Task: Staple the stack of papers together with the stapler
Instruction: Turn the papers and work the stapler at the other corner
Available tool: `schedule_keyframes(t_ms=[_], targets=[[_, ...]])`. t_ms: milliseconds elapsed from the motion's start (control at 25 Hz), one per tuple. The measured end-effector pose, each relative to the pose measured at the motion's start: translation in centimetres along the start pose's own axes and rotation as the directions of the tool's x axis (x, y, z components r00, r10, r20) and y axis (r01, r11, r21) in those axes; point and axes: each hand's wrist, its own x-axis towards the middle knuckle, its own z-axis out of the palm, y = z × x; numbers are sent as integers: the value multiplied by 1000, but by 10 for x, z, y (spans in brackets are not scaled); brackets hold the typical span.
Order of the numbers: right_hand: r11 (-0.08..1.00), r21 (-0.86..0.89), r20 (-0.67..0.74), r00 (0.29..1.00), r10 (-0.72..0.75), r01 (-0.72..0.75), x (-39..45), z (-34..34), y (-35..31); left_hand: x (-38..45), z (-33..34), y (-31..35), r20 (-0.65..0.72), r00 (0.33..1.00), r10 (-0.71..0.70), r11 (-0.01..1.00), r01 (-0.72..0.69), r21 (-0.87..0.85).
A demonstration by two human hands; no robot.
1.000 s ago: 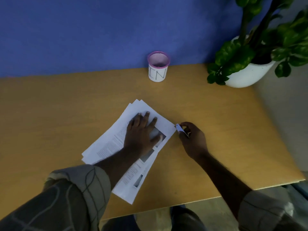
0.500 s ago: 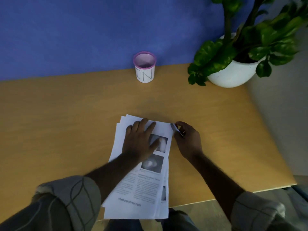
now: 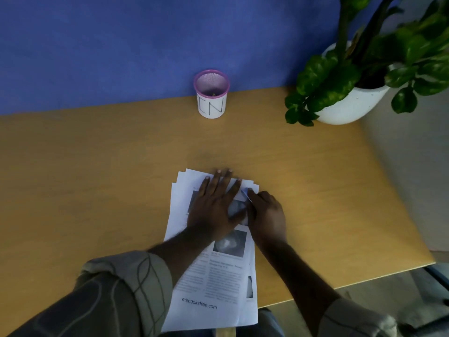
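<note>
A loosely fanned stack of printed papers [image 3: 213, 288] lies on the wooden desk [image 3: 97, 178], its near end hanging over the front edge. My left hand [image 3: 213, 203] lies flat on the upper part of the stack, fingers spread. My right hand [image 3: 267, 215] rests on the stack's top right corner, closed around a small pale blue-white stapler [image 3: 246, 192]. Only the stapler's tip shows past my fingers.
A pink mesh cup [image 3: 211, 93] with a white label stands at the back of the desk against the blue wall. A leafy plant in a white pot [image 3: 352, 105] sits at the back right corner. The desk's right edge [image 3: 398, 190] is close.
The stack turned from slanted to nearly straight toward me and slid over the front edge. My right hand with the stapler moved left onto its top right corner.
</note>
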Motion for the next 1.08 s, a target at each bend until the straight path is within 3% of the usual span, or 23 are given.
schedule_keyframes(t_ms=[600, 1080], targets=[[998, -65, -62, 998, -2, -2, 2, 12, -9, -2, 7, -2, -75, 997, 29, 1000, -28, 10], [972, 108, -130, 967, 220, -207, 9, 10, -16, -1, 5, -2, -90, 996, 18, 1000, -20, -19]])
